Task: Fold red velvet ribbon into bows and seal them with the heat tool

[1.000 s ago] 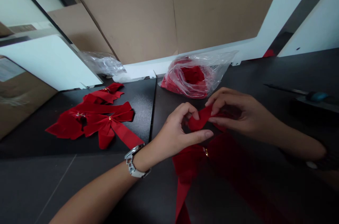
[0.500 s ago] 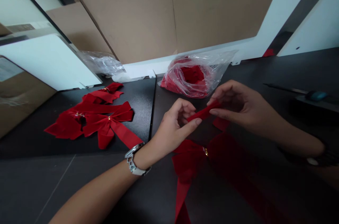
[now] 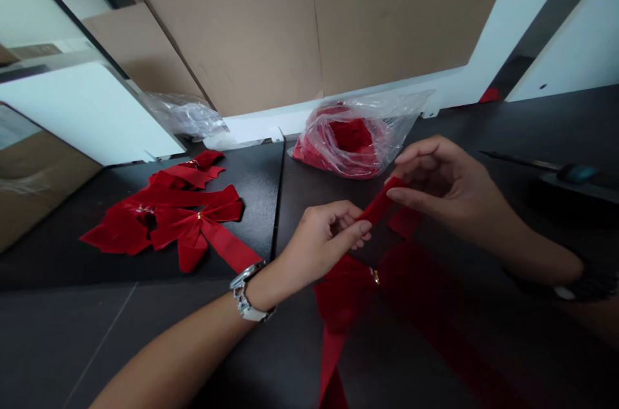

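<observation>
Person's got a silvery metal watch [image 3: 252, 293] by the left hand [image 3: 329, 238], with chunky links and a roundish case seen kinda side-on. By the right hand [image 3: 442, 183] there's a dark, sorta bumpy wristband [image 3: 590, 283] with a pale rounded piece [image 3: 564, 293], honestly too dim to make out properly.

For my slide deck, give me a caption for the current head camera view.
Both hands hold a red ribbon strip above a large red bow, near a plastic bag.
</observation>
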A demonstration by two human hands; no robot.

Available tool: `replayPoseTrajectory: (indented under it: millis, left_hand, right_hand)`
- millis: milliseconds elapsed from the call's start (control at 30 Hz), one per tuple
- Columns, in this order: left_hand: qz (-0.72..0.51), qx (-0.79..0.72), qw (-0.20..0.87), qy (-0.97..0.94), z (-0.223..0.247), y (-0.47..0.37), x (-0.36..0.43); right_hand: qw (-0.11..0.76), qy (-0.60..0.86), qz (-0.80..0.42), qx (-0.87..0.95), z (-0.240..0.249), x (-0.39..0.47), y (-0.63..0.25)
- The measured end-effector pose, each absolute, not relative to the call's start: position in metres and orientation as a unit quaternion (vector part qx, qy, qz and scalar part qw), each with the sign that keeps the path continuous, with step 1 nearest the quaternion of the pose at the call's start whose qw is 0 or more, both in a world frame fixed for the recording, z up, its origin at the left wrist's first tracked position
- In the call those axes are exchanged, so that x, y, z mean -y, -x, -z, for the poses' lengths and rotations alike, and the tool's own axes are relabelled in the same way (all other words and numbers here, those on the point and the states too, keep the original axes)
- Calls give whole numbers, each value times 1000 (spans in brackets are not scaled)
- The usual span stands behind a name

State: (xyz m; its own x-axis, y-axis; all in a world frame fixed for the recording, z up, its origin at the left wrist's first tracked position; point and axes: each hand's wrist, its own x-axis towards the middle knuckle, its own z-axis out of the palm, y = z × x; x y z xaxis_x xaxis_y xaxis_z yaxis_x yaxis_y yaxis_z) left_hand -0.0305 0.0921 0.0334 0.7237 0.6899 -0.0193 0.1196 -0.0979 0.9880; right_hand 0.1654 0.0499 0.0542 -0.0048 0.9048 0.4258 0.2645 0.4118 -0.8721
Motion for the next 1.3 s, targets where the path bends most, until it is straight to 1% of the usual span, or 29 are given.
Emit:
replayPoseTrajectory:
  millis: [67,133,200,333,433,533,600,667,767,933,1100,1167,1300]
  left_hand:
    - [-255,-286,604,-698,-35,31,-90]
    - [-267,-277,592,-708,-35,31,-88]
    - [-266,-269,579,-723,-35,31,-88]
    - [-227,-271,539,-765,-33,33,-91]
    - [-140,-234,456,-847,-27,36,-94]
    - [-63,-196,352,-913,-16,38,-93]
    - [-56,-192,325,-924,-10,37,-93]
    - [-60,-199,341,-917,-7,36,-93]
    - [-59,-223,406,-884,-8,34,-97]
    - [-98,-231,520,-817,-9,33,-106]
    - [-79,-239,656,-712,-9,32,-106]
    - [-78,-240,685,-683,-10,31,-105]
    - [-81,-264,708,-650,-14,30,-105]
  right_hand:
    - [517,440,-347,648,-53,-51,-163]
    - [454,435,-402,665,-53,-50,-159]
    - [413,445,-424,672,-54,-49,-156]
    - [441,475,-386,656,-60,-47,-156]
    - [426,476,-423,642,-63,-49,-160]
    - [338,444,-530,639,-61,-52,-164]
    - [273,427,-570,647,-58,-53,-164]
    - [221,419,-562,678,-54,-53,-164]
    - [191,436,-521,709,-49,-54,-165]
    - [193,456,-479,724,-43,-59,-168]
    - [186,455,-466,736,-38,-59,-166]
    - [196,463,-464,729,-37,-58,-164]
    - [198,471,-451,732,-38,-56,-161]
